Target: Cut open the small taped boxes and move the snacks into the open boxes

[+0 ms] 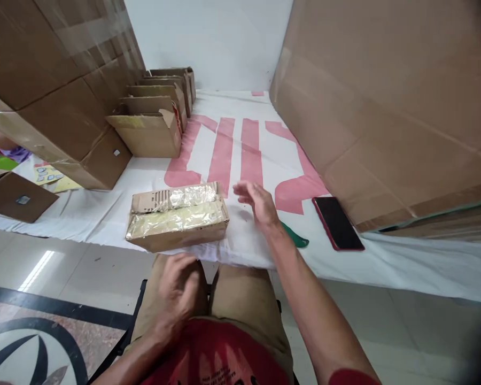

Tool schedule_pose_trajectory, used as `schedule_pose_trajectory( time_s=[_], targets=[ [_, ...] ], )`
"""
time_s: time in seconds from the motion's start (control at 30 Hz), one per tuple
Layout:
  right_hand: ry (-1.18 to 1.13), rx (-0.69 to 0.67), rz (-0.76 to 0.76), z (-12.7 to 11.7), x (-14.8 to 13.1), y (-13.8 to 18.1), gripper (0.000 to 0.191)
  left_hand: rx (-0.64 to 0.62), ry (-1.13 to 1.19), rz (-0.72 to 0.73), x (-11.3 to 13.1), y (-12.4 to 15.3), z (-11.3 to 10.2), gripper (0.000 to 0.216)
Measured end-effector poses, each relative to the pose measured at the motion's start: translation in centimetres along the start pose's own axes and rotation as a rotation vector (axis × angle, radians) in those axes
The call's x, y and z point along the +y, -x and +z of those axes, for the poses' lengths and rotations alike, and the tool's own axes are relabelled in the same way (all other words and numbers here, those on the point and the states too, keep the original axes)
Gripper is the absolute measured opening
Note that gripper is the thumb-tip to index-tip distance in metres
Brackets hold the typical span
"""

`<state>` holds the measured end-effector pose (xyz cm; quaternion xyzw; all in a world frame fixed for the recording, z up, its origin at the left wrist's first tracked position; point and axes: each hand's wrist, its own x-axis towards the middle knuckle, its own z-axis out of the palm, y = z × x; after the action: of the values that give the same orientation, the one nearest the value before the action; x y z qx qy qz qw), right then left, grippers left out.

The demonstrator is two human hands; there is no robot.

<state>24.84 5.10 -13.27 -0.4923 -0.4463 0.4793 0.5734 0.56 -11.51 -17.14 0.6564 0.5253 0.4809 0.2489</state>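
White cloth (104,214) with big pink marks covers the table. Closest of all, below the box, the left hand (178,294) hangs over the lap, off the table edge. Its fingers are bent and blurry, and its back faces up, so I cannot tell if it holds anything.

The box (178,216) sits on the cloth at the near edge of the table. It is small, brown and open on top, with shiny foil packs inside.

Just right of the box, the right hand (258,202) floats over the cloth. Its fingers are spread wide and it holds nothing. It is near the box but does not touch it.

Farther right of the box lies a green thing (294,236), then a dark phone (338,223). Past the phone stands a huge carton (385,107).

Behind the box, to the left, a row of small boxes (160,112) runs back to the wall (208,37). Another big carton (56,80) stands left of that row.
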Motion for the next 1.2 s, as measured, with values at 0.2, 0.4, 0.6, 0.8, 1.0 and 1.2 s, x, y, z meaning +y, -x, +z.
schedule_pose_trajectory(
  time_s=[0.2,0.4,0.6,0.8,1.0,1.2],
  targets=[
    [0.062,-0.084,0.017,1.5,2.8,8.3,0.049,0.44,-0.171,-0.1,-4.6,-2.8,-5.3,0.063],
    [0.162,0.009,-0.097,3.2,3.9,9.4,0.058,0.424,0.118,-0.269,-3.1,-6.8,-2.0,0.068],
    [0.189,0.209,-0.15,0.9,5.5,7.0,0.061,0.289,0.241,-0.206,-2.4,-8.0,2.2,0.074],
    [-0.002,0.323,-0.06,-0.1,7.3,7.5,0.059,0.282,-0.089,-0.229,-6.1,-10.1,-3.7,0.04],
    [0.033,0.364,-0.015,-1.1,8.4,7.7,0.046,0.423,-0.42,-0.464,-14.0,-19.3,-18.6,0.021],
    [0.191,0.435,-0.034,-1.5,8.9,7.4,0.036,0.411,-0.594,-0.658,-20.2,-25.7,-26.5,0.04]
  ],
)
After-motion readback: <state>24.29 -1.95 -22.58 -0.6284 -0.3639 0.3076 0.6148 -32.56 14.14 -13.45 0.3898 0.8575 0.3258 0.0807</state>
